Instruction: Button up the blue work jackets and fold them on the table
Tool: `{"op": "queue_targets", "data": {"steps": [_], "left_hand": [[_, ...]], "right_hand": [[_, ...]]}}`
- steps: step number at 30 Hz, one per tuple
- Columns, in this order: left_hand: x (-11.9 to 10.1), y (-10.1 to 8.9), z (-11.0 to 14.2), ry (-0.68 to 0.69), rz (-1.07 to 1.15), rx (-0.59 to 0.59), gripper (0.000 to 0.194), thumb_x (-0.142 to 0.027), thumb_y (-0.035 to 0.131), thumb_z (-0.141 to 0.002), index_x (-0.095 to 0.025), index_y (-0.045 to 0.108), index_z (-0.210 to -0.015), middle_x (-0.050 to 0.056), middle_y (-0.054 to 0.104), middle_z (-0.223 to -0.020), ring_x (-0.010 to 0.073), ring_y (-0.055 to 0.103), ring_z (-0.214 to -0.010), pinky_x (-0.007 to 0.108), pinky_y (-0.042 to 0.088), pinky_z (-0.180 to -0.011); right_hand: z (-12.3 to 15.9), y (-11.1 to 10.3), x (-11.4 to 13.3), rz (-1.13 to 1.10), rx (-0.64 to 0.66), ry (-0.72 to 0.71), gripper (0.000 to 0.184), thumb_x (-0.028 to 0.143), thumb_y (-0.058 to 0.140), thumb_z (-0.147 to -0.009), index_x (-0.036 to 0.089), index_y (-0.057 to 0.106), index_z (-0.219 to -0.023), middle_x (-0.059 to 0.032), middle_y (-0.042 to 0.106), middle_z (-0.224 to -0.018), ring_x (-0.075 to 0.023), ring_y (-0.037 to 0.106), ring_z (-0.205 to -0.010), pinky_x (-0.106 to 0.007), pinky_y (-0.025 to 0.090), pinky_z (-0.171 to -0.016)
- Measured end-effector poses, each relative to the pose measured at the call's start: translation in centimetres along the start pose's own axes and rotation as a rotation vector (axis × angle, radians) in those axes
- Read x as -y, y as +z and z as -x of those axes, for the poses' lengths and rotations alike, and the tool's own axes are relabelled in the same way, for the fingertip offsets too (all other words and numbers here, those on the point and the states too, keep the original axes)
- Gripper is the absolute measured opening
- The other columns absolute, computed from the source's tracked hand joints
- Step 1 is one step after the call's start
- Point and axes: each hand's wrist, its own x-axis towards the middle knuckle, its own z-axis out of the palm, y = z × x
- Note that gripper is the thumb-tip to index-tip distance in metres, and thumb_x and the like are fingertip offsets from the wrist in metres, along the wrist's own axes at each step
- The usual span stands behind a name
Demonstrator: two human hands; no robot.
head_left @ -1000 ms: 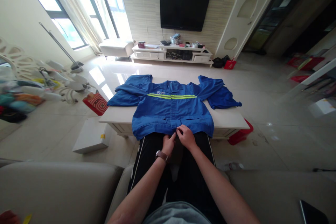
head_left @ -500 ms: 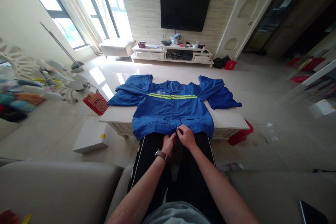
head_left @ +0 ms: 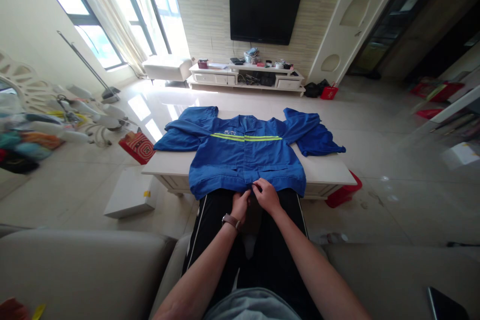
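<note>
Blue jacket (head_left: 245, 155) lies collar (head_left: 246, 122) away, long axis left to right, both hands (head_left: 266, 195) pinching its hem (head_left: 221, 190)

Carrier: low white table (head_left: 330, 167), panelled front, short legs. On it: blue jacket (head_left: 221, 156), spread front side up, collar toward far edge, two yellow stripes across chest. Hem runs over near edge. Blue cloth bunched at both ends, can't tell if all sleeve or separate pieces. Right bunch sticks out past table's side. Bare tabletop shows at both near corners.
</note>
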Motion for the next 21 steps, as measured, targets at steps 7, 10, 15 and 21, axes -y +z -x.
{"op": "queue_targets", "data": {"steps": [7,10,15,21], "left_hand": [[-0.18,-0.09,0.1,-0.006,0.033,-0.012,0.04,-0.049,0.083,-0.066,-0.015,0.063,-0.073,-0.004,0.052,-0.054,0.0091,0.045,-0.049,0.023,0.033,-0.049],[-0.22,-0.06,0.1,-0.007,0.038,-0.013,0.042,-0.051,0.084,-0.065,-0.015,0.062,-0.071,-0.004,0.051,-0.053,0.0088,0.045,-0.049,0.023,0.033,-0.049],[-0.3,-0.05,0.16,-0.019,0.04,-0.004,0.044,-0.052,0.085,-0.065,-0.015,0.063,-0.071,-0.004,0.053,-0.054,0.009,0.046,-0.049,0.023,0.032,-0.049],[-0.14,-0.18,-0.03,-0.013,0.024,-0.006,0.045,-0.056,0.083,-0.065,-0.016,0.061,-0.065,-0.004,0.05,-0.05,0.0093,0.045,-0.047,0.024,0.032,-0.048]], "right_hand": [[0.05,-0.04,0.03,-0.012,-0.008,-0.008,0.018,0.026,0.054,-0.099,0.023,0.068,-0.089,-0.0047,0.068,-0.091,-0.021,0.063,-0.089,-0.031,0.047,-0.082],[0.05,-0.03,0.02,-0.019,-0.013,-0.009,0.019,0.027,0.052,-0.1,0.024,0.067,-0.088,-0.005,0.068,-0.091,-0.0215,0.063,-0.089,-0.032,0.048,-0.082],[0.04,-0.17,0.24,-0.031,-0.025,-0.009,0.021,0.028,0.05,-0.1,0.024,0.067,-0.089,-0.0055,0.067,-0.09,-0.0222,0.064,-0.09,-0.033,0.048,-0.082],[0.0,-0.3,0.37,-0.064,-0.076,0.0,0.023,0.031,0.048,-0.101,0.024,0.064,-0.087,-0.0053,0.064,-0.087,-0.0218,0.063,-0.086,-0.032,0.047,-0.079]]}}
